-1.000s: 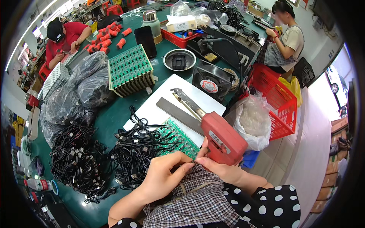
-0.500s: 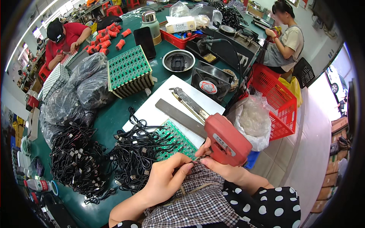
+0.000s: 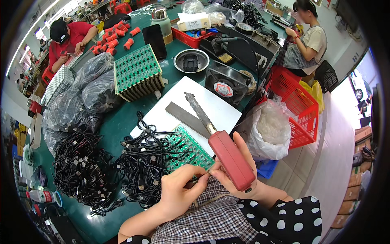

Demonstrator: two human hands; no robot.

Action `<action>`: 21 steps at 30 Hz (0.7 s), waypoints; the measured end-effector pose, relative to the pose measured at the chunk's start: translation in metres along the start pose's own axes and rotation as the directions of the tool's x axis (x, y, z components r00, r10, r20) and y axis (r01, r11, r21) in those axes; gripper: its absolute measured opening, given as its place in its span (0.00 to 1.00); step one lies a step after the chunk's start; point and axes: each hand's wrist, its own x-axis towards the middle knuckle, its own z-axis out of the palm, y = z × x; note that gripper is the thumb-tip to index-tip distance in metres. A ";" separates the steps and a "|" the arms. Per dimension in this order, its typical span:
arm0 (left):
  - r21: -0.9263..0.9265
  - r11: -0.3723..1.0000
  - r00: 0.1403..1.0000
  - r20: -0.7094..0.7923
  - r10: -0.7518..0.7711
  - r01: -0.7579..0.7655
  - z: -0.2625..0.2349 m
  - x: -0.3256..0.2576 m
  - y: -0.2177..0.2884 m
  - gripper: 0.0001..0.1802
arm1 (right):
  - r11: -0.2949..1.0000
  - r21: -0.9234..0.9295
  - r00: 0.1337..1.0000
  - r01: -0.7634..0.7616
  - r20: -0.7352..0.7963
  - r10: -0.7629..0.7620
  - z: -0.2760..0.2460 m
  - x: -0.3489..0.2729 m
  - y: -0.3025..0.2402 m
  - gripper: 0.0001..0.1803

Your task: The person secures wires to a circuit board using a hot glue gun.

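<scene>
Just left of right hand (image 3: 228, 185), left hand (image 3: 178, 188) pinching thumb against forefinger; whatever lies between too small to tell. Right hand grasping red soldering gun (image 3: 232, 160), pointing away from both hands. Beyond left fingertips, green circuit-board panel (image 3: 187, 149), partly on white board (image 3: 223, 110); ahead and left of left hand, tangled black USB cables (image 3: 142, 175).

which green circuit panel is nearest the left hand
The flat green circuit panel partly under black cables, beyond the left hand; stacked green panels stand farther back.
</scene>
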 end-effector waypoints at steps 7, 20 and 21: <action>-0.490 0.834 0.949 -0.041 -0.311 0.252 0.006 -0.005 -0.004 0.02 | 0.971 0.231 0.979 -0.059 -0.175 0.101 0.006 0.001 0.001 0.48; 0.550 0.830 0.870 -0.364 0.333 -0.087 -0.057 0.000 0.052 0.09 | 0.945 0.230 0.966 -0.232 -0.062 0.252 -0.036 -0.022 0.012 0.30; 0.642 0.732 0.878 -0.191 0.439 -0.227 -0.056 0.008 0.041 0.13 | 0.927 0.273 0.948 -0.258 -0.114 0.297 -0.035 -0.020 0.009 0.27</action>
